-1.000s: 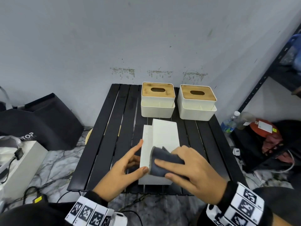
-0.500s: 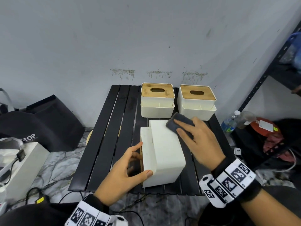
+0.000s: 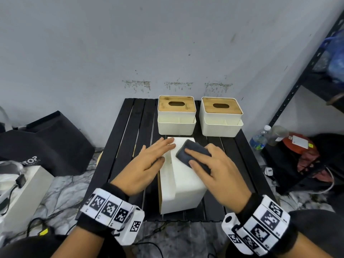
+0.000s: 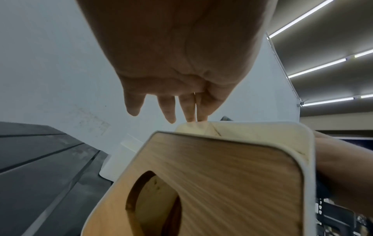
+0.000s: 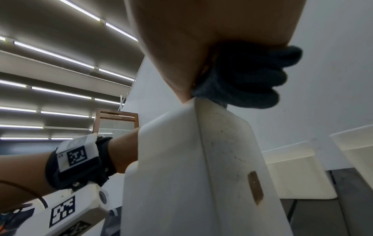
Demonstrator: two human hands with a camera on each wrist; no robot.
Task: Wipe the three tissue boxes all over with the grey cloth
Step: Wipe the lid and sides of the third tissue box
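One white tissue box (image 3: 184,185) lies on its side at the front middle of the black slatted table (image 3: 126,138), its bamboo lid (image 4: 222,183) facing left. My right hand (image 3: 189,158) holds the folded grey cloth (image 3: 194,146) and presses it on the box's upper face near the far end. The cloth (image 5: 248,79) bunches under my palm in the right wrist view. My left hand (image 3: 160,151) lies flat along the box's upper left edge, with straight fingers (image 4: 171,108). Two more tissue boxes (image 3: 176,116) (image 3: 220,118) stand upright at the table's back.
A black bag (image 3: 46,142) and a white case (image 3: 24,192) sit on the floor to the left. A dark metal shelf (image 3: 307,71), a water bottle (image 3: 258,138) and clutter stand at the right. Cables run over the marble floor by the table's front edge.
My right hand slid the cloth from the box's far right corner leftward onto its upper face. My left hand left the near left end and now lies flat further forward.
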